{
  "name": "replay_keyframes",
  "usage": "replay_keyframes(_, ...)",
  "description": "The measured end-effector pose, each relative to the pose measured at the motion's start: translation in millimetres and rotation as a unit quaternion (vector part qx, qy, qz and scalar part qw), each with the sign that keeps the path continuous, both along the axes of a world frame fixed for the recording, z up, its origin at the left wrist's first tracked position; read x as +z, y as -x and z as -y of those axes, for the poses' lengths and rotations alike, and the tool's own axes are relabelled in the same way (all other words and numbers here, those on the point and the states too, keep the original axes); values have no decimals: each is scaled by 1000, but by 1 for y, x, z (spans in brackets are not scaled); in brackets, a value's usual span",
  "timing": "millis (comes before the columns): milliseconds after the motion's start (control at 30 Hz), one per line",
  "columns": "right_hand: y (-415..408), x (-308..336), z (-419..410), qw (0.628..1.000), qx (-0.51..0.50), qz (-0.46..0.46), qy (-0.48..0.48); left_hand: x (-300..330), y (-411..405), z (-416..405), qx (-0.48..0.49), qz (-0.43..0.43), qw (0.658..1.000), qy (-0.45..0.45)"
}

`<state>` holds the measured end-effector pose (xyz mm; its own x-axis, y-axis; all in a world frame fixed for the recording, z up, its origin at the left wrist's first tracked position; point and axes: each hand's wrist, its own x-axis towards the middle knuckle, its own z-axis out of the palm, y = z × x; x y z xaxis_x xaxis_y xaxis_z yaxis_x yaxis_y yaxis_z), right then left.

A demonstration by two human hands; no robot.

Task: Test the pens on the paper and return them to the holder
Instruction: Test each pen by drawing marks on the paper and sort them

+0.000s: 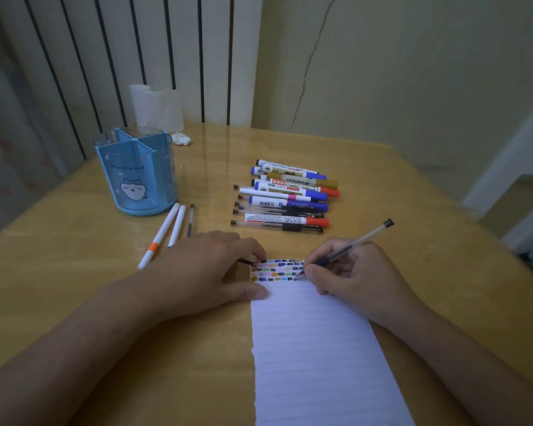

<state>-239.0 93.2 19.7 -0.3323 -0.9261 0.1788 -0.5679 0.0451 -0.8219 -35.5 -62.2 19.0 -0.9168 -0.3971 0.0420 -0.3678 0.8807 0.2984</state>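
A strip of lined paper [314, 348] lies on the table in front of me, with rows of coloured test marks along its top edge. My right hand [354, 278] grips a clear black gel pen [351, 245] whose tip touches the paper by the marks. My left hand [203, 272] rests on the paper's upper left edge, thumb pressing it down, and its fingertips pinch a small dark pen cap [247, 261]. The blue pen holder [136, 173] stands at the far left and looks empty. Several markers and gel pens [285, 196] lie in a row beyond the paper.
Two white pens and a dark gel pen [174, 230] lie beside the holder, partly under my left hand. A tissue roll [157, 107] and a crumpled tissue [181, 138] sit at the table's back edge. A radiator and a wall stand behind.
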Motion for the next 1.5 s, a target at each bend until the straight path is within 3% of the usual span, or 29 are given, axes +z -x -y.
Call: replay_keyframes(1500, 0, -2, -1, 1000, -11, -6, 12, 3, 1, -2, -2, 9, 1000, 6)
